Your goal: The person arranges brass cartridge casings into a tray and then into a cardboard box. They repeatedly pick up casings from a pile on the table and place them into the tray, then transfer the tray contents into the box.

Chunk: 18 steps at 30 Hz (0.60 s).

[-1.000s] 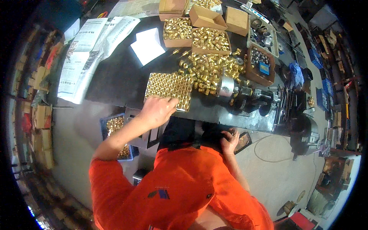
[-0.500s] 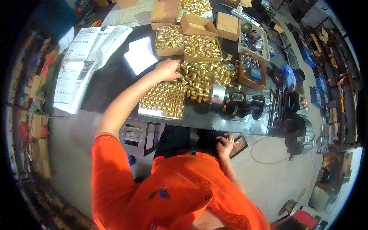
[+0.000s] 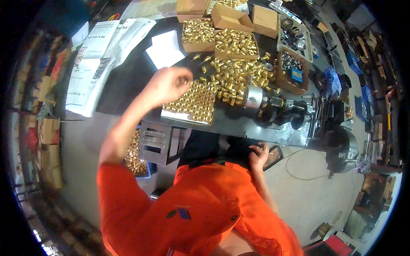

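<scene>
My left hand (image 3: 173,83), slightly blurred, hangs with curled fingers over the far left corner of a shallow white box (image 3: 179,115) holding upright brass fittings (image 3: 194,100) in close rows. Anything in its fingers is too smeared to make out. Right of the box lies a loose heap of brass fittings (image 3: 239,74). A few stray brass pieces (image 3: 205,59) sit beyond my left hand. Down by my dark trousers, below the table edge, my right hand (image 3: 259,157) rests with bent fingers; what they close on, if anything, is hidden.
Cardboard boxes of brass fittings (image 3: 236,44) stand behind the heap. A metal cylinder device (image 3: 254,97) and tools lie to the right. Newspapers (image 3: 94,64) and white paper (image 3: 164,49) cover the left. A metal frame (image 3: 156,143) stands below the table's front edge.
My left hand has pulled back from the heap, leftward and nearer, to the box's corner. Stray brass pieces now show where it was. My right hand stays by my leg; the view has shifted slightly.
</scene>
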Motion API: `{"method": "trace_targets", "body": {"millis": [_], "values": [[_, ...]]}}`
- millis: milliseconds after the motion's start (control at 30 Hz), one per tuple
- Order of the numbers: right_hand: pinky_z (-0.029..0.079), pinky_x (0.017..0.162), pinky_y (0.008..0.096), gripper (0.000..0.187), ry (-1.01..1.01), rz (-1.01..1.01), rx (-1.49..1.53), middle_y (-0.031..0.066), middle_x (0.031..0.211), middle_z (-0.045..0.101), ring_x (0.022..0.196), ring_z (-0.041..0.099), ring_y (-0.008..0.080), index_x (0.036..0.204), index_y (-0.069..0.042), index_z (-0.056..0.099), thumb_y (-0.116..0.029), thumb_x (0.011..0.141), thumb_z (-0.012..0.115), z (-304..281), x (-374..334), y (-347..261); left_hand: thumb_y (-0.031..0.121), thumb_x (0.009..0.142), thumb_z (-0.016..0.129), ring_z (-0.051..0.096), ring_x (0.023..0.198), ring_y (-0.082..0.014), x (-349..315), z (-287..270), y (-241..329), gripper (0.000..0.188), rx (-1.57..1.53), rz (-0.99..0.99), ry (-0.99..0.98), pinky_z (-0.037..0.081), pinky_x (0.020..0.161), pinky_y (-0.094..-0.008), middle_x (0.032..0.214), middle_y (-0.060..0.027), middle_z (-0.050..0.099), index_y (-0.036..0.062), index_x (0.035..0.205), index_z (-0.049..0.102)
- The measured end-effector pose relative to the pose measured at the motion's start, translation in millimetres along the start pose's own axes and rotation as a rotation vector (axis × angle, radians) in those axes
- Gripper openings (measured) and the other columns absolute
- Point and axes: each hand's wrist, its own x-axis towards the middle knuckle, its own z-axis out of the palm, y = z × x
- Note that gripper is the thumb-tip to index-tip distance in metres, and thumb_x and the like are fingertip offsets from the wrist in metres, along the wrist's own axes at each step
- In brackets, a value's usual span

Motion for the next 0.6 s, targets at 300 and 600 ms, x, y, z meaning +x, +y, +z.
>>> {"method": "trace_targets", "body": {"millis": [300, 600], "values": [[0.042, 0.089, 0.0373, 0.026, 0.004, -0.033, 0.081, 0.0113, 0.103, 0.055, 0.100, 0.051, 0.0312, 0.082, -0.014, 0.074, -0.009, 0.060, 0.061, -1, 4, -2, 0.016, 0.078, 0.066, 0.064, 0.075, -0.0299, -87, 49, 6, 0.014, 0.221, -0.023, -0.033, 0.050, 0.063, -0.0430, 0.082, -0.0085, 0.065, 0.0074, 0.089, 0.066], [0.042, 0.090, 0.0370, 0.029, -0.021, 0.015, 0.045, 0.0120, 0.105, 0.055, 0.100, 0.051, 0.0311, 0.085, -0.015, 0.075, -0.008, 0.060, 0.060, -3, 2, -3, 0.017, 0.078, 0.067, 0.064, 0.075, -0.0316, -80, 64, 6, 0.016, 0.265, 0.023, -0.016, 0.051, 0.064, -0.0442, 0.085, -0.0076, 0.065, 0.0090, 0.092, 0.066]]}}
